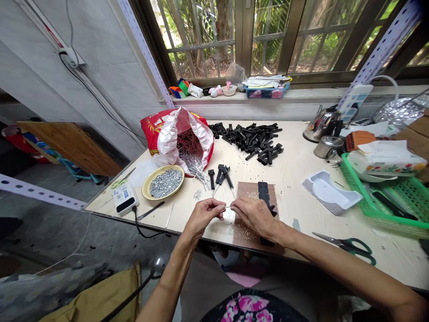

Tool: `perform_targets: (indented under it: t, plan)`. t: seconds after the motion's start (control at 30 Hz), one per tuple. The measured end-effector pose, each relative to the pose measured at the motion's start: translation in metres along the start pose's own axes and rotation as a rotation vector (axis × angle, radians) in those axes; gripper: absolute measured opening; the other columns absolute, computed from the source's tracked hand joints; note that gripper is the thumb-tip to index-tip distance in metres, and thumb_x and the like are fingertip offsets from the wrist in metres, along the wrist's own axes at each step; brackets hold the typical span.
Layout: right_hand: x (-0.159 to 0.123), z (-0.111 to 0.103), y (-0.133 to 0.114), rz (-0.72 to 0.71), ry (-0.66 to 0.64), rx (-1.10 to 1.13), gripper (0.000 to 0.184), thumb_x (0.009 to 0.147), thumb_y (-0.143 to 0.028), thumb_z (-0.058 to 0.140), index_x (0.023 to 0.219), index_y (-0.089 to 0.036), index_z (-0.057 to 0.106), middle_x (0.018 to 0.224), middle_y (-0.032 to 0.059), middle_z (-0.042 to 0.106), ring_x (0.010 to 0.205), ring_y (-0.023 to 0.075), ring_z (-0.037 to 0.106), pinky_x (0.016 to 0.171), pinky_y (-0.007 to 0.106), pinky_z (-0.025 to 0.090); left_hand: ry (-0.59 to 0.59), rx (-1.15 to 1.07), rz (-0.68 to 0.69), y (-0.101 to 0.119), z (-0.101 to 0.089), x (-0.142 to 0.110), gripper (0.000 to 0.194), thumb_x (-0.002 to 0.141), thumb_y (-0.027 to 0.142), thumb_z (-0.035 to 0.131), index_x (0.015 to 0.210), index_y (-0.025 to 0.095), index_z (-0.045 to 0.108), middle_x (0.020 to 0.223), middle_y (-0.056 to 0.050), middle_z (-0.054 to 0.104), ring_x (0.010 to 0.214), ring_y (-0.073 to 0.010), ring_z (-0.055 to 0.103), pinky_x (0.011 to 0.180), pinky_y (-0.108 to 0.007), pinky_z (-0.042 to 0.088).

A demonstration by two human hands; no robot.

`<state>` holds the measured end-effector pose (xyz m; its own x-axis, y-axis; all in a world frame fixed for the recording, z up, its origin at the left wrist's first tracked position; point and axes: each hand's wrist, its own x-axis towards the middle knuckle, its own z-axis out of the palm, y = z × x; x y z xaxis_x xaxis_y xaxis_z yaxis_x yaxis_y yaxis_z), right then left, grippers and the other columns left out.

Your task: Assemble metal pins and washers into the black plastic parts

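My left hand [208,211] and my right hand [250,213] meet over the front of the table, thumbs and fingers pinched. Between them runs a thin metal rod [228,207], its ends hidden in the fingers. Just beyond the hands lie a few black-handled pieces with thin metal shafts [229,178]. Under my right hand is a brown board [247,188] strewn with pale crumbs, with a black strip [263,191] along it. To the left, small metal parts [166,183] fill a yellow bowl [146,192]. A few more tiny parts [197,194] lie near my left hand.
A red and white bag [167,138] holds many metal rods [187,145]. Behind lies a pile of black plastic pieces [254,136]. At right are scissors [355,247], a green basket [385,222] and a kettle [321,124]. A white device [126,199] sits at left.
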<state>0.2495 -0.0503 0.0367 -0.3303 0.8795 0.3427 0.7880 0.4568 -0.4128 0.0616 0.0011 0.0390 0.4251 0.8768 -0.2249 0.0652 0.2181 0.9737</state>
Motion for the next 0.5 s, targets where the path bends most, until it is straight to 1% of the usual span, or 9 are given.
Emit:
perform_targets:
  t: [0.07, 0.1, 0.2, 0.23, 0.27, 0.33, 0.4, 0.5]
  plan:
    - [-0.0002, -0.001, 0.0003, -0.004, 0.002, 0.075, 0.013, 0.094, -0.025, 0.046, 0.098, -0.019, 0.056, 0.088, 0.0038, 0.059, 0.072, 0.0123, 0.056, 0.06, 0.022, 0.039, -0.007, -0.01, 0.001, -0.0002, 0.0003, 0.0006, 0.023, 0.066, 0.034, 0.074, 0.073, 0.013, 0.068, 0.06, -0.002, 0.062, 0.055, -0.0114, 0.056, 0.058, -0.023, 0.047]
    - [-0.0003, -0.0015, 0.0003, -0.015, 0.006, 0.072, 0.012, 0.093, -0.023, 0.047, 0.099, -0.019, 0.056, 0.091, 0.0042, 0.059, 0.074, 0.0125, 0.056, 0.06, 0.022, 0.039, -0.014, -0.015, -0.001, -0.0004, 0.0004, 0.001, 0.023, 0.067, 0.034, 0.074, 0.074, 0.013, 0.068, 0.06, -0.002, 0.063, 0.055, -0.0112, 0.056, 0.058, -0.023, 0.047]
    - [0.0004, -0.0025, 0.001, -0.015, 0.012, -0.019, 0.012, 0.092, -0.02, 0.047, 0.094, -0.018, 0.058, 0.088, 0.0054, 0.058, 0.073, 0.0139, 0.055, 0.059, 0.023, 0.038, -0.034, -0.003, -0.009, 0.0005, 0.0014, 0.0019, 0.022, 0.066, 0.033, 0.075, 0.073, 0.013, 0.068, 0.061, -0.001, 0.063, 0.054, -0.0104, 0.056, 0.057, -0.022, 0.046]
    - [0.0009, -0.0027, 0.0017, 0.004, 0.006, 0.0, 0.014, 0.093, -0.02, 0.046, 0.092, -0.018, 0.059, 0.086, 0.0052, 0.059, 0.073, 0.0139, 0.056, 0.059, 0.023, 0.038, -0.035, 0.006, -0.009, 0.0011, 0.0018, 0.0021, 0.021, 0.066, 0.032, 0.075, 0.073, 0.013, 0.068, 0.061, -0.001, 0.063, 0.054, -0.0101, 0.056, 0.058, -0.022, 0.045]
    - [0.0017, -0.0029, 0.0027, 0.033, -0.007, 0.067, 0.014, 0.093, -0.021, 0.046, 0.09, -0.017, 0.059, 0.084, 0.0044, 0.06, 0.072, 0.0136, 0.056, 0.059, 0.023, 0.038, -0.035, 0.013, -0.009, 0.0017, 0.0022, 0.0023, 0.021, 0.066, 0.032, 0.075, 0.072, 0.013, 0.068, 0.06, -0.001, 0.063, 0.054, -0.0099, 0.056, 0.058, -0.022, 0.045]
    - [0.0031, -0.0032, 0.0053, 0.105, -0.043, 0.276, 0.015, 0.093, -0.023, 0.046, 0.087, -0.017, 0.059, 0.079, 0.0017, 0.062, 0.07, 0.0122, 0.057, 0.061, 0.022, 0.04, -0.035, 0.012, -0.019, 0.0021, 0.003, 0.0029, 0.021, 0.065, 0.032, 0.076, 0.072, 0.013, 0.068, 0.06, -0.001, 0.063, 0.054, -0.0098, 0.056, 0.058, -0.022, 0.045]
    - [0.0037, -0.0037, 0.0076, 0.152, -0.048, 0.423, 0.015, 0.092, -0.024, 0.049, 0.085, -0.018, 0.06, 0.078, 0.0001, 0.063, 0.071, 0.012, 0.058, 0.064, 0.022, 0.042, -0.034, -0.025, -0.045, 0.0009, 0.004, 0.0038, 0.022, 0.065, 0.032, 0.076, 0.073, 0.013, 0.069, 0.062, -0.001, 0.063, 0.054, -0.0099, 0.056, 0.058, -0.022, 0.046]
    - [0.0019, -0.0049, 0.0092, 0.166, 0.035, 0.43, 0.013, 0.089, -0.023, 0.052, 0.087, -0.018, 0.063, 0.083, 0.002, 0.064, 0.076, 0.0135, 0.059, 0.07, 0.025, 0.044, -0.03, -0.133, -0.103, -0.0022, 0.0069, 0.0055, 0.025, 0.064, 0.032, 0.077, 0.079, 0.012, 0.069, 0.067, -0.002, 0.065, 0.057, -0.0089, 0.057, 0.061, -0.023, 0.047]
